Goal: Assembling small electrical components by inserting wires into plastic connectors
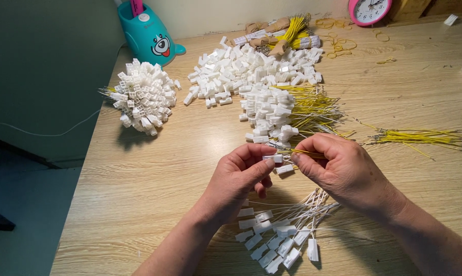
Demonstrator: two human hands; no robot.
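Observation:
My left hand (238, 176) pinches a small white plastic connector (275, 159) between thumb and forefinger. My right hand (343, 171) grips a thin yellow wire (305, 153) whose end meets that connector. A second white connector (285, 169) hangs just under the first, between the two hands. Below my hands lies a fan of white connectors on white wires (279, 232). Just beyond my hands sits a row of connectors on yellow wires (272, 115).
A heap of loose white connectors (251, 69) covers the far middle of the wooden table (139, 184). A bundled cluster of connectors (141, 97) lies at left by a teal holder (151, 36). Loose yellow wires (418, 137) lie at right. A pink clock (369, 10) stands at back.

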